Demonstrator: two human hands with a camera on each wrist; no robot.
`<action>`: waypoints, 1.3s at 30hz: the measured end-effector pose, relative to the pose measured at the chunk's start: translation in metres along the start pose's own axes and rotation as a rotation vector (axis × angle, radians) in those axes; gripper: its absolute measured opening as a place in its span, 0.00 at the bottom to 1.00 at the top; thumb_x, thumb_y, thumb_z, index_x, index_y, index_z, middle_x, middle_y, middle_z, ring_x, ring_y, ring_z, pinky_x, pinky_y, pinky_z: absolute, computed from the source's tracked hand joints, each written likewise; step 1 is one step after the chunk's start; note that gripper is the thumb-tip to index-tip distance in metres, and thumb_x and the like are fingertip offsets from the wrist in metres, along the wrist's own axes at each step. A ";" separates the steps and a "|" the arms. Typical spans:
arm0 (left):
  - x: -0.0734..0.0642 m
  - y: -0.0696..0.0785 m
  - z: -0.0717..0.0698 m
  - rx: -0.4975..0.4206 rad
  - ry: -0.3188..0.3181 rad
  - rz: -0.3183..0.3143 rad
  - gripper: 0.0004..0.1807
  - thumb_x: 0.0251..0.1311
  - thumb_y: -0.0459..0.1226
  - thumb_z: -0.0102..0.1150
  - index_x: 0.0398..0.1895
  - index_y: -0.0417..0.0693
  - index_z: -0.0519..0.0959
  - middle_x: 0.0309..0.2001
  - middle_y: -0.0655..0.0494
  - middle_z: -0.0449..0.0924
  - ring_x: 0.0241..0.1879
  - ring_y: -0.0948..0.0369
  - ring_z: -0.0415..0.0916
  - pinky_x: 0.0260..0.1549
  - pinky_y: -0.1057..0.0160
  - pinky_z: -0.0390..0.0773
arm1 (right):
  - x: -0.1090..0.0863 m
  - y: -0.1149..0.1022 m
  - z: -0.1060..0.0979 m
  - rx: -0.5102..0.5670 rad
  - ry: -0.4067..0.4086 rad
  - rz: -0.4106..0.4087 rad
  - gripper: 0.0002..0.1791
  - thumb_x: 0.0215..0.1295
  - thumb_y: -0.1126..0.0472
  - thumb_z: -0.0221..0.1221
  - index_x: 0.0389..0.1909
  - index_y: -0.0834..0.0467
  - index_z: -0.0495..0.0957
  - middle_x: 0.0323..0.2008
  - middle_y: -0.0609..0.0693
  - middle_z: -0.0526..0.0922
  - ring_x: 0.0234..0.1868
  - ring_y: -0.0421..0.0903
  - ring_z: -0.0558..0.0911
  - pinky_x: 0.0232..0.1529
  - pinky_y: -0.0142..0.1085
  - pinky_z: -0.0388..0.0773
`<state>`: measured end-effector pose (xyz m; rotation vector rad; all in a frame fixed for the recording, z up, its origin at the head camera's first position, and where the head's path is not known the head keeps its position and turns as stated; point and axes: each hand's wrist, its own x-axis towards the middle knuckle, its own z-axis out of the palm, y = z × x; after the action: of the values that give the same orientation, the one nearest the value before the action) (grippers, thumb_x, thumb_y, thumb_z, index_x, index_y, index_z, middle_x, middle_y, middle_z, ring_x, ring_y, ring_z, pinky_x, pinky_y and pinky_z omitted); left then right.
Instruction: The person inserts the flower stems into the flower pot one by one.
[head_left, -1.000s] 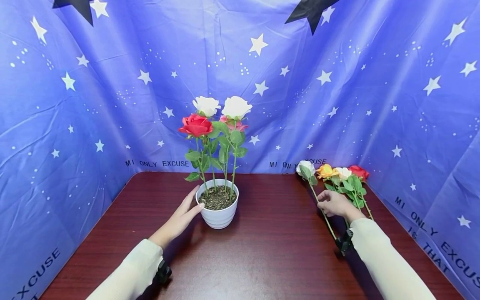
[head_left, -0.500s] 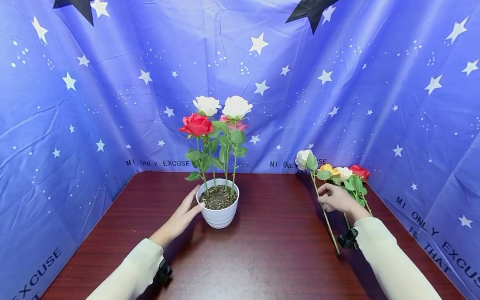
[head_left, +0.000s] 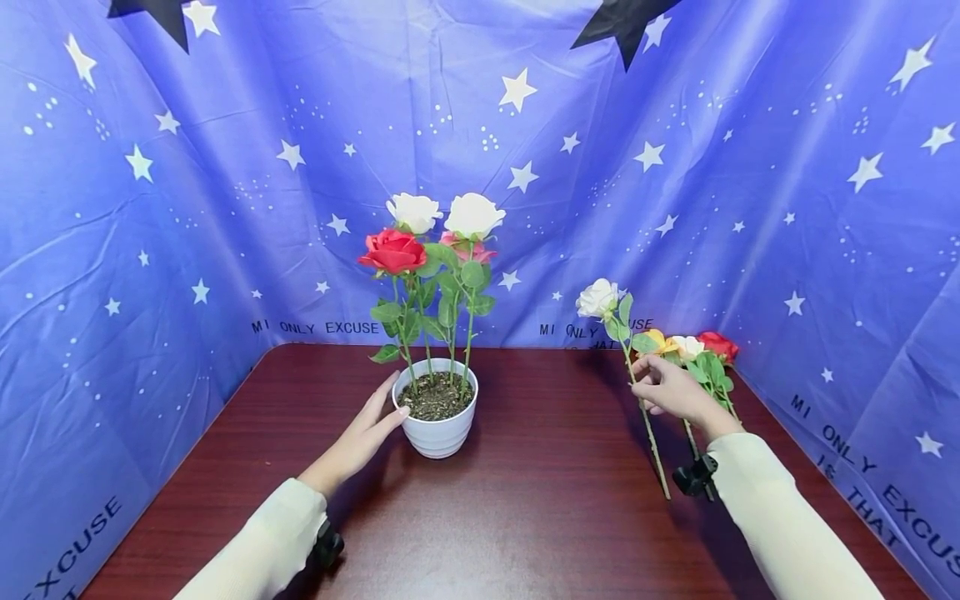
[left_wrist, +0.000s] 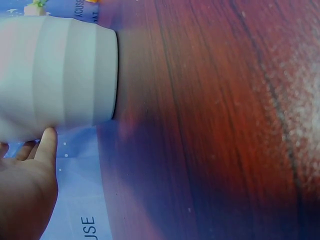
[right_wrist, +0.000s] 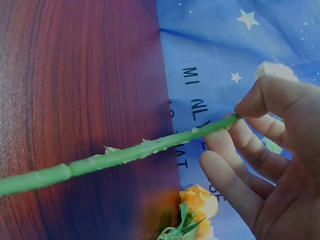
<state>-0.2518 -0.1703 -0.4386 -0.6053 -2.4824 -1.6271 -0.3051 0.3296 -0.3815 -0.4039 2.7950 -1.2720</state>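
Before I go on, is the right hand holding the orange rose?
No, the right hand pinches the stem of a white rose, while the orange rose lies on the table.

Blue star-print curtain (head_left: pixel 247 92) on 3 sides, 2 black stars (head_left: pixel 624 29) above, glossy reddish-brown table (head_left: pixel 540 483)

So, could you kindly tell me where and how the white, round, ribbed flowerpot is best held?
I'd hold the flowerpot by its upper outer wall, coming from the left, where the left grip touches it: it stands upright and flares upward, while the slender green stems rise inside, so the outside seems sturdier.
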 end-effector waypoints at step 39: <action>0.001 0.001 0.000 0.004 0.004 -0.006 0.38 0.74 0.42 0.52 0.80 0.43 0.49 0.78 0.41 0.46 0.77 0.47 0.40 0.71 0.41 0.41 | 0.010 -0.027 0.006 0.157 0.173 -0.241 0.16 0.74 0.61 0.58 0.52 0.70 0.71 0.37 0.61 0.83 0.34 0.48 0.86 0.33 0.42 0.85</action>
<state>-0.2521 -0.1703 -0.4379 -0.5943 -2.4865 -1.6231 -0.3083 0.3057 -0.3645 -0.6689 2.8240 -1.6372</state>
